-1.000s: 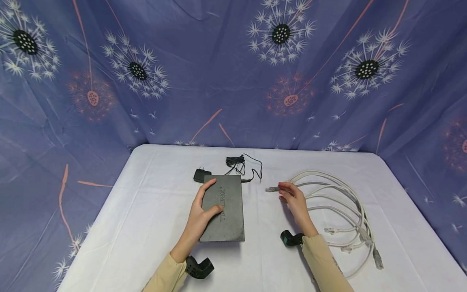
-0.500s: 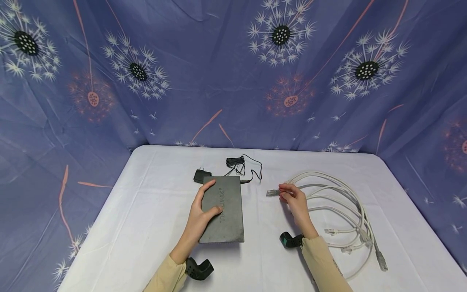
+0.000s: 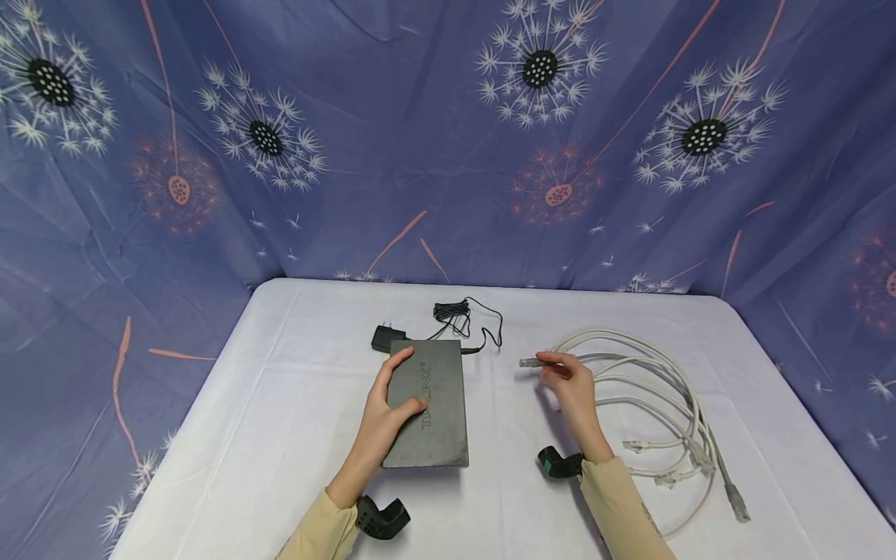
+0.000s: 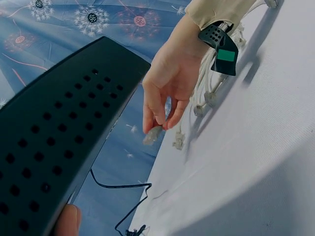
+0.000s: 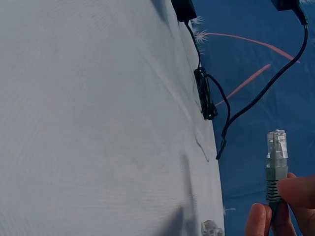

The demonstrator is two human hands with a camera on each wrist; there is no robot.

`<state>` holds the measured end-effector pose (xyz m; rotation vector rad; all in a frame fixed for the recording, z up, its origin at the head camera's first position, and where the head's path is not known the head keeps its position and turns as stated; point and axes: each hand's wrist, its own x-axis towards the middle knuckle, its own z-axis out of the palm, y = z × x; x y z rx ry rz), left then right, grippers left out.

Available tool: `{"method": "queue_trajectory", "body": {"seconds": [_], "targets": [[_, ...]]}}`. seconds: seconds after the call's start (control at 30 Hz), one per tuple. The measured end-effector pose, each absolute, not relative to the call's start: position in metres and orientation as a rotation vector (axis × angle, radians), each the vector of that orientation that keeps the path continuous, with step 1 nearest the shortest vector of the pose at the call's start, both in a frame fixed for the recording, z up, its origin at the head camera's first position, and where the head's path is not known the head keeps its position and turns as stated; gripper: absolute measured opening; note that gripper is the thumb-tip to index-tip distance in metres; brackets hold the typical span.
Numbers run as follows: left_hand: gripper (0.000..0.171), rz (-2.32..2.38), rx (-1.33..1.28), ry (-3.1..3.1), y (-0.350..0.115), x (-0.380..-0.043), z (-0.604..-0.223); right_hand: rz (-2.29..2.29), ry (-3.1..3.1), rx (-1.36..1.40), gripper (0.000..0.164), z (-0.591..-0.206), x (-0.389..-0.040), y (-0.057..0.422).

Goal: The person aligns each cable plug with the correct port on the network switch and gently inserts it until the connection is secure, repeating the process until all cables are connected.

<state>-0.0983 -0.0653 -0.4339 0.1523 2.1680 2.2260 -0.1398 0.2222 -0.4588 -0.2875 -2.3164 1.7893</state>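
Note:
My left hand grips a dark grey TP-Link network switch, thumb flat on its top face. In the left wrist view the vented side of the switch is raised over the cloth. To its right, my right hand pinches one end of a grey Ethernet cable between thumb and fingers. Its clear plug points left toward the switch, with a gap between them. The right wrist view shows the plug close up, held by its ribbed boot. A thin black power cord meets the switch's far right side.
Behind the switch lie a black power adapter and its bundled cord. Coiled white cables spread over the table's right side, with a grey plug near the front. A blue dandelion-patterned curtain hangs along the back.
The right hand has drawn its plug slightly right, and the plug's angle has shifted. The grey cable's other end has slid right and toward the front. The left hand and switch barely move.

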Motion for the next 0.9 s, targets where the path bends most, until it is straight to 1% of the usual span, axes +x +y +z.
{"method": "queue_trajectory", "body": {"seconds": [0.73,0.9], "targets": [[0.073,2.237,0.157,2.168,-0.064,-0.099,-0.433,1.7,-2.206,-0.174,0.022,-0.449,-0.135,0.218],[0.073,2.24,0.158,2.151,-0.064,-0.099,-0.434,1.667,-2.225,-0.128,0.021,-0.432,-0.126,0.21]]}}
